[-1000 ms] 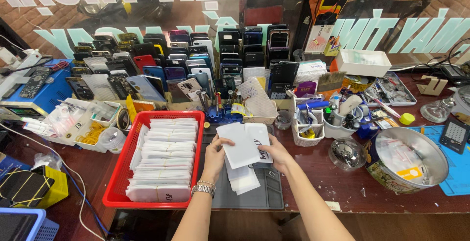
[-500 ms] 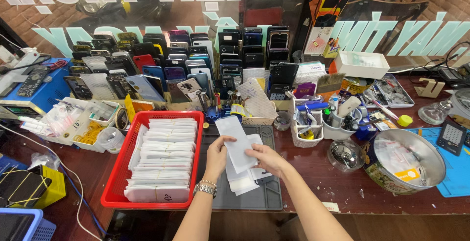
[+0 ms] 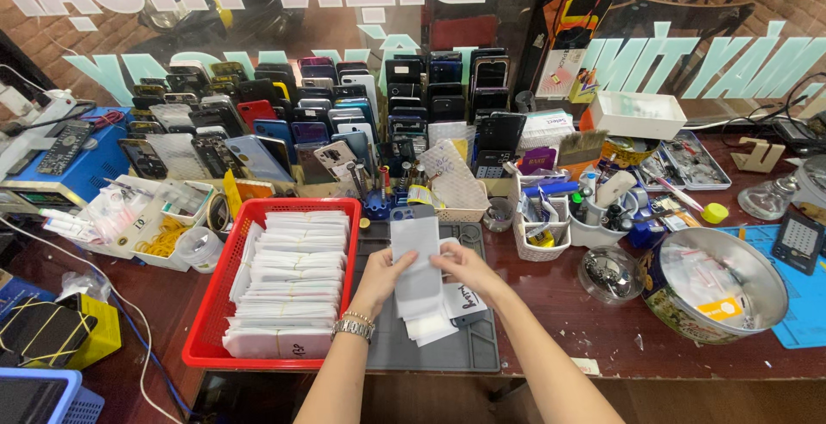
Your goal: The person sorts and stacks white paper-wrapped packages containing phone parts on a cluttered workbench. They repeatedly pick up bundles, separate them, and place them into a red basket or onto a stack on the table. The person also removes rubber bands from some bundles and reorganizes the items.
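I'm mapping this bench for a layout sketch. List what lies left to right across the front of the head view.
Yellow box → red basket of white packets → left hand and right hand holding a white sleeve over the grey mat → round metal tin → blue mat.

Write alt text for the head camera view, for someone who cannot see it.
Two bare hands, left hand and right hand, hold a white packet over a grey mat. A red basket of similar packets sits to the left; rows of phones stand behind.
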